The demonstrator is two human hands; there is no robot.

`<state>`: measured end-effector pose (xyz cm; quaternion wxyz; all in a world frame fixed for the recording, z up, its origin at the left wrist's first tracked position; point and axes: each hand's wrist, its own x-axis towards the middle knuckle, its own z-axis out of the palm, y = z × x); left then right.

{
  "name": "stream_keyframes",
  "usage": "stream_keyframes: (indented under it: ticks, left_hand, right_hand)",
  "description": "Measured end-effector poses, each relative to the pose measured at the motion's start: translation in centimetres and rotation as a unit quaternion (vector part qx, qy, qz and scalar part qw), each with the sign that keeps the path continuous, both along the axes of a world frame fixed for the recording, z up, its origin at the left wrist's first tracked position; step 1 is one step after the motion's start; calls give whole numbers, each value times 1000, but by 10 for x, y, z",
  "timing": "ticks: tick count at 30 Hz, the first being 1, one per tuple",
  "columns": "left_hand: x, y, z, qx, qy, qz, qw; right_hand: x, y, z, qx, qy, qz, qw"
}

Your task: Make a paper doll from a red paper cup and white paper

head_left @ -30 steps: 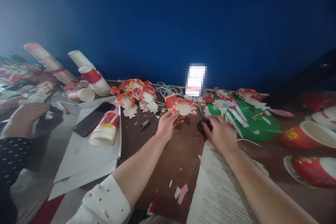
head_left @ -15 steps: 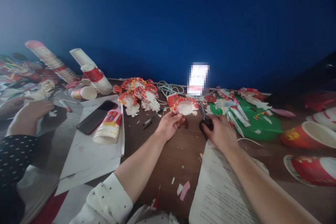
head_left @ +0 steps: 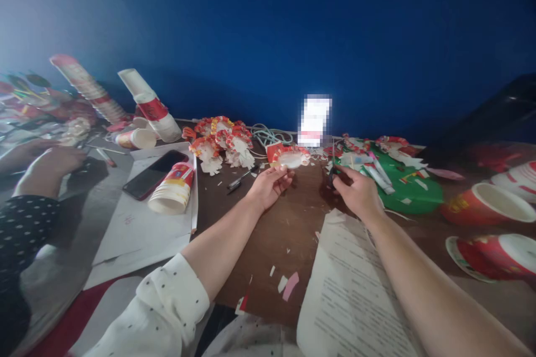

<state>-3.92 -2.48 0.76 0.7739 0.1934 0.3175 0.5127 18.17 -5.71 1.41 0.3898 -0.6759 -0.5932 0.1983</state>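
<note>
The left hand (head_left: 271,187) is pinching the near edge of a red-rimmed paper cutout (head_left: 295,160), which is sitting just beyond its fingertips, above the table (head_left: 268,240). To the right of the cutout, the right hand (head_left: 359,192) is gripping dark-handled scissors (head_left: 331,177) (blades pointing far), with a gap lying between both hands.

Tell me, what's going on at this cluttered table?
A person is doing paper craft: the left hand holds a white paper piece with a red rim, and the right hand holds dark-handled scissors, apart from the piece. Similar red-and-white pieces are heaped beyond the left hand, and scraps lie on the brown tabletop. At the far left, another person's hand is also over the table.
</note>
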Motion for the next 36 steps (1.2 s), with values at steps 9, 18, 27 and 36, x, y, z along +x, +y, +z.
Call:
stream_keyframes:
  ticks: [9,18,27,36]
  left_hand:
    - [-4,3,-4,24,-31,-11,999]
    - [4,-4,-3,64,-60,-62,994]
    - [6,-12,-2,77,-25,-87,993]
    - [3,-11,-2,67,2,-48,997]
  right_hand:
    - [-12,2,-2,8,377,84,923]
    - [-38,-2,-3,-63,514,86,851]
    - [-30,6,-22,-40,401,84,911]
    - [-39,-6,-2,-93,556,94,820]
